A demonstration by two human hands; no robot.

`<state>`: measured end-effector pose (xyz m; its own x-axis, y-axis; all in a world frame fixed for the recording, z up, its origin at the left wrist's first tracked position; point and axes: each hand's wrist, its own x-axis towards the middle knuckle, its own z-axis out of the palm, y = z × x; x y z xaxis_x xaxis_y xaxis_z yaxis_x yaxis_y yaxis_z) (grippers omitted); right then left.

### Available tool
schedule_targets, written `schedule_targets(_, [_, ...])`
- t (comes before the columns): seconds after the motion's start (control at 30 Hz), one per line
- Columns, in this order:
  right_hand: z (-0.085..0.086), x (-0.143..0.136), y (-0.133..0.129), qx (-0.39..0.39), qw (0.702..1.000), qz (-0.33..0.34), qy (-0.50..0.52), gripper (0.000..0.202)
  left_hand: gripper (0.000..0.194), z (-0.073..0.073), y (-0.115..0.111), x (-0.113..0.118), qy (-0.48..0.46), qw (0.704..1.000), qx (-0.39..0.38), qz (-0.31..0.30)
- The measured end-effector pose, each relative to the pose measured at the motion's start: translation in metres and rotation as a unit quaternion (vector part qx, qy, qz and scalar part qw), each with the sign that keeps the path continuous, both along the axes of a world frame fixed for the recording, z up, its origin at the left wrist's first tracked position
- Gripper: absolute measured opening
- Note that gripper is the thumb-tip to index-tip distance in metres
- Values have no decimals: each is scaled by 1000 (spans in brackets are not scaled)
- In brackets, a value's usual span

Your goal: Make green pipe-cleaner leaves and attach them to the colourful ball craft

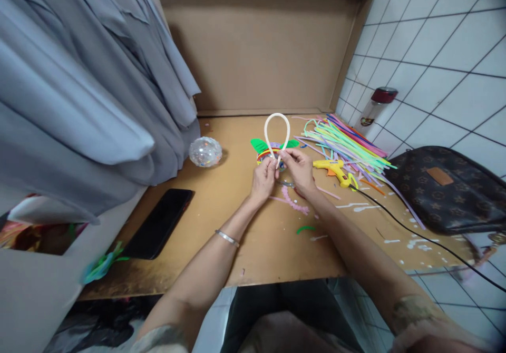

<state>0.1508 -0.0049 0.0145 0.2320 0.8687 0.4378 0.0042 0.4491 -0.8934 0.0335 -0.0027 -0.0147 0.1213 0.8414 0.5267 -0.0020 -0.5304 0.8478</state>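
A white pipe cleaner is bent into an upright loop above the table. Its two ends meet low down, where my left hand pinches one side and my right hand the other, fingers closed. Just behind the hands lies a colourful piece with green leaf shapes and red and yellow bands, partly hidden by the fingers. A curved pink fuzzy strip rests on the table in front of my right hand, and a short green piece is closer to me.
A yellow glue gun with a black cord lies right, before a pile of coloured pipe cleaners. A brown bag and a bottle are farther right. Left are a clear ball, a black phone and grey cloth.
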Motion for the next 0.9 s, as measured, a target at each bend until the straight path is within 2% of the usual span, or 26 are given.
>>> schedule_targets(0.1, [14,-4,8,1,999,38,-36,40,51,11,10,-6,22,999,26,31])
schedule_targets(0.23, [38,-7,25,51,998,19,-42,43,52,43,27,-8,2,998,53,31])
schedule_targets(0.3, [48,-4,32,74,997,-1,-18,42,50,61,34,-7,-24,999,11,-26])
schedule_targets(0.37, [55,1,36,87,996,-9,5,40,47,76,38,-6,-43,991,-61,-111])
schedule_targets(0.43, [60,8,37,88,996,1,15,41,44,86,38,-7,-71,980,-108,-150])
schedule_targets(0.53, [63,15,34,80,995,49,25,45,36,92,36,-12,-92,967,-146,-185])
schedule_targets(0.67, [67,18,30,49,993,98,36,46,34,89,34,-18,-90,959,-178,-203])
schedule_targets(0.9, [69,16,27,-5,994,107,27,46,28,85,32,-16,-99,951,-212,-203])
